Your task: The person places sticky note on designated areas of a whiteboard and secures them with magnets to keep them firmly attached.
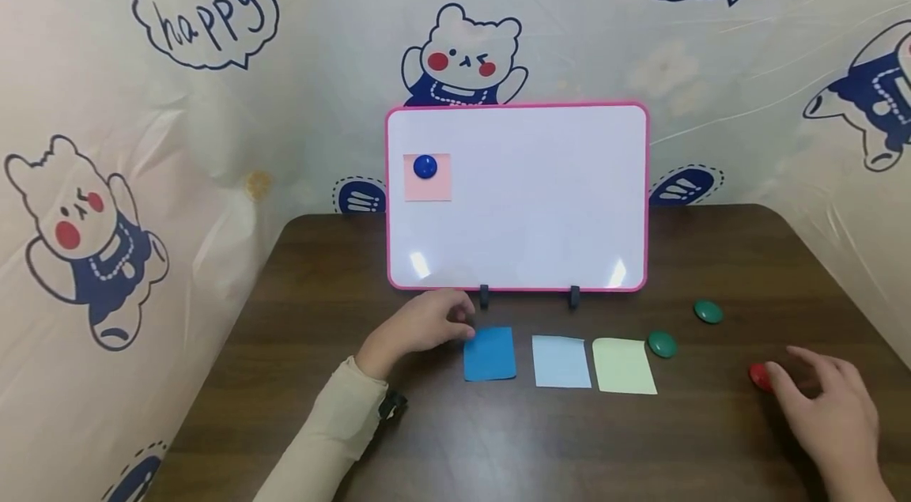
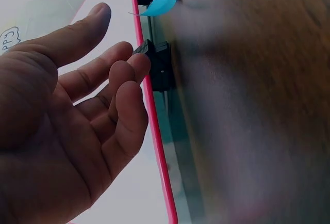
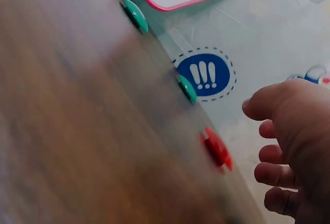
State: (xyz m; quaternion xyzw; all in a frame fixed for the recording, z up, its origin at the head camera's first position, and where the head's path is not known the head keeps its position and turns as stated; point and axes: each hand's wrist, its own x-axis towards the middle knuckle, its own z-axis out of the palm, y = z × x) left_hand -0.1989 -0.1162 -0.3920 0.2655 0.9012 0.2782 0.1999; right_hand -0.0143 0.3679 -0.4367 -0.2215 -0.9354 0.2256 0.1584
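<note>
The left hand (image 1: 427, 324) lies on the brown table (image 1: 320, 423) just in front of the whiteboard's lower left corner, its fingers loosely bent and holding nothing; the fingertips (image 1: 463, 320) reach the top left corner of the blue sticky note (image 1: 489, 353), though whether they touch it cannot be told. In the left wrist view this hand (image 2: 67, 131) is relaxed and spread, close to the pink frame and one black stand clip (image 2: 157, 64).

The right hand (image 1: 829, 407) sits well to the right of the whiteboard, fingers spread and slightly bent, holding nothing — its fingertips are just beside the red magnet (image 1: 760, 377), which lies on the table. The right wrist view shows the same gap between the fingers (image 3: 273, 157) and the red magnet (image 3: 217, 149).

The pink-framed whiteboard (image 1: 517, 198) stands upright at the middle of the table. In front of it lie three notes in a row: the blue one, a pale blue note (image 1: 561, 361) and a pale yellow note (image 1: 623, 365). One green magnet (image 1: 662, 344) touches the yellow note's upper right corner — a second green magnet (image 1: 708, 311) lies further right. On the whiteboard's upper left, a blue magnet (image 1: 425, 166) pins a pink note (image 1: 428, 184).
</note>
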